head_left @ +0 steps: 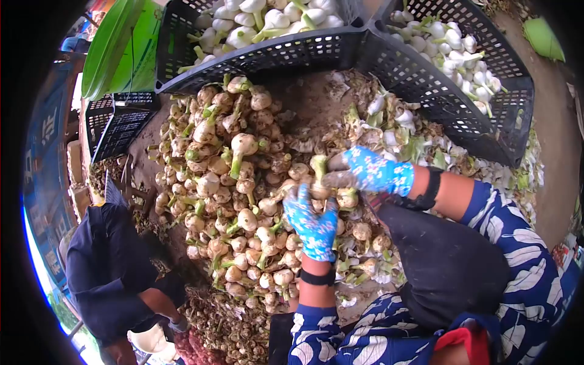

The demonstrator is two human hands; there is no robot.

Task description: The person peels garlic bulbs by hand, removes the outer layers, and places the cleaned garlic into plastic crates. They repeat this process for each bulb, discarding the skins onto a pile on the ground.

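A garlic bulb [319, 190] with a short, thick green stem is held between my two gloved hands, over the edge of a heap. My left hand [310, 224], in a blue flowered glove with grey fingers, closes round the bulb from below; its fingertips are slightly blurred. From the right, my right hand [368, 171], gloved the same way, has its fingers closed against the bulb and stem. Beneath and to the left spreads a large heap of unpeeled garlic bulbs [243, 219] with brownish skins and cut stems. Loose garlic skins [389, 131] lie beyond my right hand.
Black plastic crates [420, 82] stand along the far side, holding cleaned white garlic [274, 21]. Another person [118, 267] in dark clothes bends at the left. A red net sack [204, 347] lies near the bottom. My dark-clothed knee [447, 255] is close below my right arm.
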